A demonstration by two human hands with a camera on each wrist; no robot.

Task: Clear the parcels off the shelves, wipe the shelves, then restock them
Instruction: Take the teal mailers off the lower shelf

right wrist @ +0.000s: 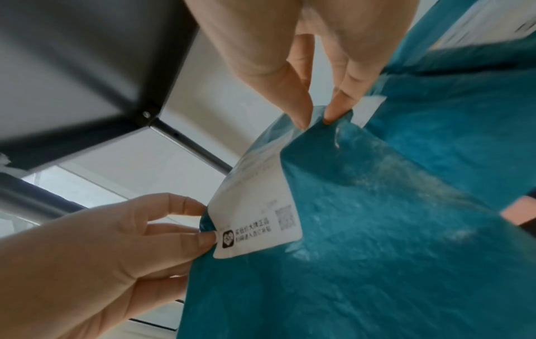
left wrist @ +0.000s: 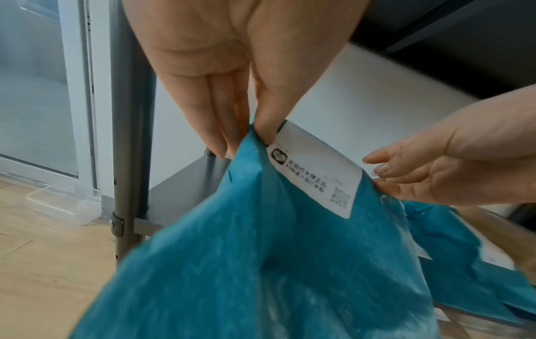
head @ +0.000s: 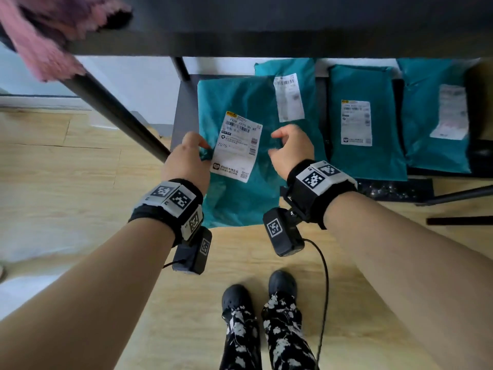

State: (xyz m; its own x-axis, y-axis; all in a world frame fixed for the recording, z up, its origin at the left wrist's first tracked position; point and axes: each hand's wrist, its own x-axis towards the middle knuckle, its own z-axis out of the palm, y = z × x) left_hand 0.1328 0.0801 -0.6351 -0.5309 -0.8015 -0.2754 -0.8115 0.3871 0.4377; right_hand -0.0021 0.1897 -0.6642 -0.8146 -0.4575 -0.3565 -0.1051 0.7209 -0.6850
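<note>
Soft daylight fills the room. The pink cloth [head: 45, 36] at upper left is blurry. Edges bend. The wrist pictures look smeared.

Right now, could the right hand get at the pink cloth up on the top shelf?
Probably not at once: the right hand is pinching the teal parcel, and the pink cloth lies far across, beyond the left hand.

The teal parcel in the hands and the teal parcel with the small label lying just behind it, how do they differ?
The held parcel is pinched by the left hand and the right hand and hangs past the shelf's front edge; the rear parcel lies flat on the lower shelf, untouched. The held parcel's label sits tilted; the rear parcel's label is smaller and nearly straight. The held parcel partly covers the rear parcel. Both are teal plastic mailers with white labels.
</note>
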